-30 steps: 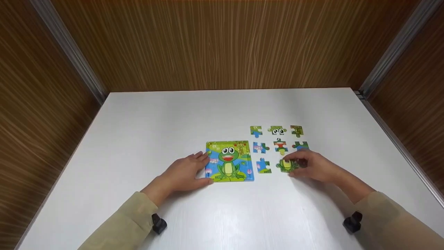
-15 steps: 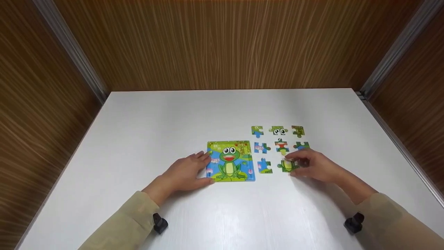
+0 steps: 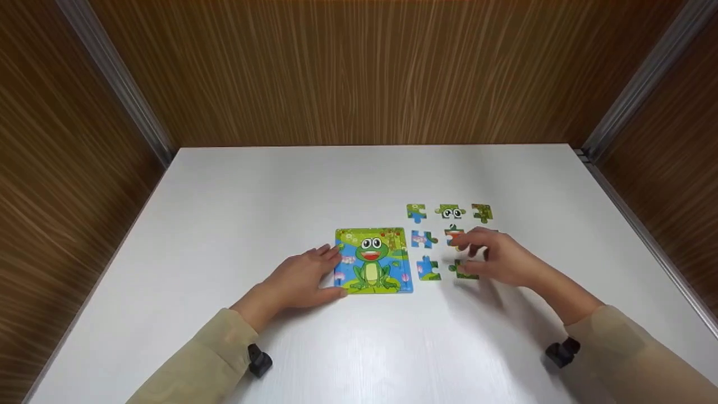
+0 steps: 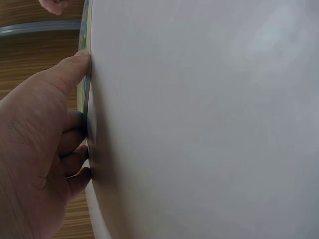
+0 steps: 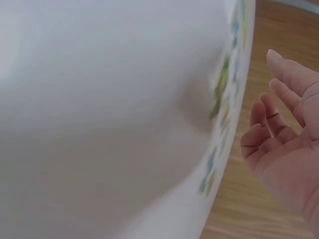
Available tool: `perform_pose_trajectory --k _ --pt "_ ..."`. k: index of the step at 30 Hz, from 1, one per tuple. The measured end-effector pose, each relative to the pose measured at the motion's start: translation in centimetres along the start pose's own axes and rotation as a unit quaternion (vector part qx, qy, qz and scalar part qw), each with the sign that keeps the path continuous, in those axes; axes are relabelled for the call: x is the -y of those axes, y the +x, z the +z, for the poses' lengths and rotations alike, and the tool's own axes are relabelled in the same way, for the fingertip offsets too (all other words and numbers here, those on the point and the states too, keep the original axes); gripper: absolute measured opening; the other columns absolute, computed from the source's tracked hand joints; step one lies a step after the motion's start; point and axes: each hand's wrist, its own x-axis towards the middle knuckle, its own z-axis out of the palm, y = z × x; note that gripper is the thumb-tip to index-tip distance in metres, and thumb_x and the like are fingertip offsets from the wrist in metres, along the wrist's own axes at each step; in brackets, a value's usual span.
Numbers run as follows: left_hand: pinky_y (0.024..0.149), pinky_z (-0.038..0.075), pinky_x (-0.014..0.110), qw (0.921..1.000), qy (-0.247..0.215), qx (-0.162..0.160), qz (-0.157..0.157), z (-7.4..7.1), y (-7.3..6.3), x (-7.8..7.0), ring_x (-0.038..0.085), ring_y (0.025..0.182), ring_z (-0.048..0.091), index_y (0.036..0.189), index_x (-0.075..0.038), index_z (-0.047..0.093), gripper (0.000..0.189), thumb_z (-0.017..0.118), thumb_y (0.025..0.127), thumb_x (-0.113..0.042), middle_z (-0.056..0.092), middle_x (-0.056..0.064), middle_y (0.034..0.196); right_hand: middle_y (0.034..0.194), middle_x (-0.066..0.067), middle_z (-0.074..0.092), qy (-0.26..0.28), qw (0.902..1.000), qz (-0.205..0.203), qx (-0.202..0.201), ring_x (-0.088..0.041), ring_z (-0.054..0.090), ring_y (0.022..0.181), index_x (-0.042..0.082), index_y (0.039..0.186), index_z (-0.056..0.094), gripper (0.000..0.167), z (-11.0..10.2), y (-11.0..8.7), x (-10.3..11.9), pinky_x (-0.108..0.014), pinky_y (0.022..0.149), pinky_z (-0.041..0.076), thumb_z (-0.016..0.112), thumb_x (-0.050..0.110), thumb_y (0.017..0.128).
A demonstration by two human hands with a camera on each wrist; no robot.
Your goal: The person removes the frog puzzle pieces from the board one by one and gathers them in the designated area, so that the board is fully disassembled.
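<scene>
The square frog puzzle board [image 3: 373, 261] lies flat on the table. My left hand [image 3: 300, 278] rests along its left side, thumb at the near left corner and fingers on the left edge; the left wrist view shows this hand [image 4: 37, 134] against the board's rim. Loose jigsaw pieces lie in rows right of the board. My right hand [image 3: 502, 258] hovers over them with bent, parted fingers and holds nothing. Below it are the frog-belly piece [image 3: 466, 270] and the frog-mouth piece [image 3: 453, 232], both partly covered. The right wrist view shows this hand [image 5: 289, 129] raised off the tabletop.
The frog-eyes piece [image 3: 450, 212] lies in the far row between two green corner pieces. Two blue pieces, the upper one [image 3: 422, 239] with pink flowers, sit close to the board's right edge. Wood-grain panels [image 3: 359, 73] enclose the white table [image 3: 252, 191] at back and sides.
My right hand has let go of the frog-belly piece and risen slightly up and away from it, fingers spreading. The piece stays in its place. The left hand and board have not moved.
</scene>
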Motion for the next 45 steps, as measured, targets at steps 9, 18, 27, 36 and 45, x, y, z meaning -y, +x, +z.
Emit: perform_pose_trajectory --k 9,18,27,36,45 --pt "0.120 0.038 0.055 0.9999 -0.002 0.008 -0.008 0.0 0.0 0.0 0.036 0.154 0.038 0.158 -0.004 0.049 0.082 0.063 0.099 -0.058 0.044 0.014 0.165 0.125 -0.006 0.071 -0.001 0.9982 -0.049 0.035 -0.024 0.065 0.108 0.010 0.135 0.072 0.046 2.8 2.8 3.2 -0.041 0.084 0.055 0.086 0.016 0.092" --pt "0.120 0.038 0.054 1.0000 -0.001 0.003 -0.003 0.0 0.1 0.1 0.036 0.154 0.038 0.158 -0.003 0.049 0.082 0.064 0.099 -0.057 0.044 0.015 0.164 0.124 -0.007 0.071 0.012 0.9959 -0.065 0.061 -0.026 0.064 0.108 0.007 0.134 0.073 0.047 5.5 4.8 5.0 -0.043 0.085 0.056 0.087 0.015 0.090" --pt "0.122 0.036 0.053 0.9999 -0.005 0.008 -0.001 -0.2 0.0 0.0 0.035 0.155 0.037 0.158 -0.002 0.049 0.082 0.063 0.099 -0.056 0.043 0.015 0.164 0.122 -0.008 0.070 -0.011 0.9909 -0.110 0.078 -0.026 0.063 0.100 0.005 0.133 0.073 0.049 7.2 5.9 5.2 -0.039 0.083 0.055 0.088 0.006 0.086" --pt "0.123 0.034 0.053 0.9999 -0.002 0.012 0.001 -0.2 0.0 0.0 0.035 0.155 0.035 0.159 -0.001 0.047 0.082 0.062 0.100 -0.056 0.041 0.015 0.166 0.122 -0.010 0.069 -0.037 0.9891 -0.118 0.080 -0.022 0.062 0.100 0.004 0.132 0.073 0.051 7.8 6.3 5.3 -0.039 0.087 0.056 0.089 0.006 0.084" --pt "0.123 0.034 0.053 0.9999 -0.007 0.012 -0.005 0.0 0.1 0.0 0.035 0.156 0.035 0.159 -0.003 0.047 0.082 0.062 0.099 -0.057 0.041 0.013 0.167 0.126 -0.011 0.067 -0.051 0.9894 -0.106 0.086 -0.021 0.062 0.100 0.008 0.135 0.072 0.055 8.1 6.2 5.4 -0.038 0.086 0.056 0.091 0.008 0.083"
